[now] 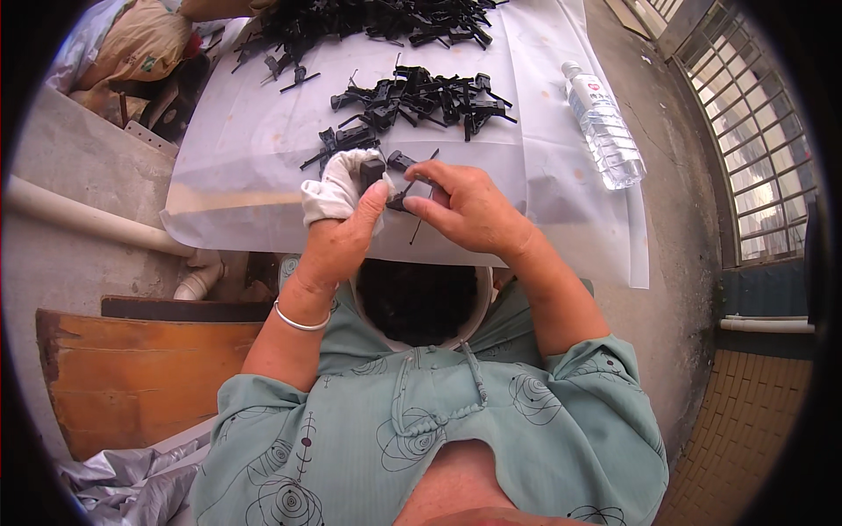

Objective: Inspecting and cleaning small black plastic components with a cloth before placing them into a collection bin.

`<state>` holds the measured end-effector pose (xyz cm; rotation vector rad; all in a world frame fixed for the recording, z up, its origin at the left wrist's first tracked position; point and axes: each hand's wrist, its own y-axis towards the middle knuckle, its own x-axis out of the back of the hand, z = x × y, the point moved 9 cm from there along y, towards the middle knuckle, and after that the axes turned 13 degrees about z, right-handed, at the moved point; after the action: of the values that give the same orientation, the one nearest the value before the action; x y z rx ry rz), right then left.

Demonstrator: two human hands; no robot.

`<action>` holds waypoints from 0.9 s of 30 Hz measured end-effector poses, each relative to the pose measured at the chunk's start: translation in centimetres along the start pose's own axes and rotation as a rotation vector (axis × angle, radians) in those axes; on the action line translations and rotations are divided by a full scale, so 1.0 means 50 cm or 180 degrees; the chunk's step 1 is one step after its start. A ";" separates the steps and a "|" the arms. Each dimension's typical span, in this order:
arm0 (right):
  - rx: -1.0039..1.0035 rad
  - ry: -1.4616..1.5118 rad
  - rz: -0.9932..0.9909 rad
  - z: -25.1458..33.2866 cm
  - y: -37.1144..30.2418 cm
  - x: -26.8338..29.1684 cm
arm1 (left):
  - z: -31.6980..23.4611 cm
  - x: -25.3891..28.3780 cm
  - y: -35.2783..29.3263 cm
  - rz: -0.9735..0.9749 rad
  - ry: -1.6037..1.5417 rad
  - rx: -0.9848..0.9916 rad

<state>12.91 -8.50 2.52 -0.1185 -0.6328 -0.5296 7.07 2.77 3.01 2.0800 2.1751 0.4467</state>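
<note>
My left hand [349,230] has a white cloth glove [328,196] over its fingers, with the thumb bare. It is closed on a small black plastic part [372,174], pressed between thumb and gloved fingers. Close beside it, my right hand [469,209] pinches another black plastic piece [400,200] with thin rods sticking out. Whether the two pieces are joined cannot be seen. Just beyond my hands lies a small cluster of similar black parts [342,143] on the white-covered table [254,167].
Larger piles of black parts [421,98] cover the table's middle and far end. A clear water bottle [603,131] lies at the right edge. Below my hands, between my knees, a white bucket [484,307] holds black pieces. A pipe [96,217] and wooden board [149,377] are at left.
</note>
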 end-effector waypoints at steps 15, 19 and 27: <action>0.0622 0.0957 -0.0505 0.003 -0.009 0.001 | 0.027 -0.052 -0.016 0.0577 -0.0539 0.0851; 0.0734 0.0471 -0.0258 0.016 -0.004 -0.023 | 0.010 -0.038 -0.004 0.0441 0.0659 0.0273; 0.0520 0.1118 -0.0271 0.000 0.004 -0.076 | -0.018 -0.040 -0.026 0.0384 0.1442 -0.0092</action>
<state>10.43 -6.70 0.27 0.1542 -0.3363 -0.5623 5.71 0.62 3.26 2.2784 2.2431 1.0464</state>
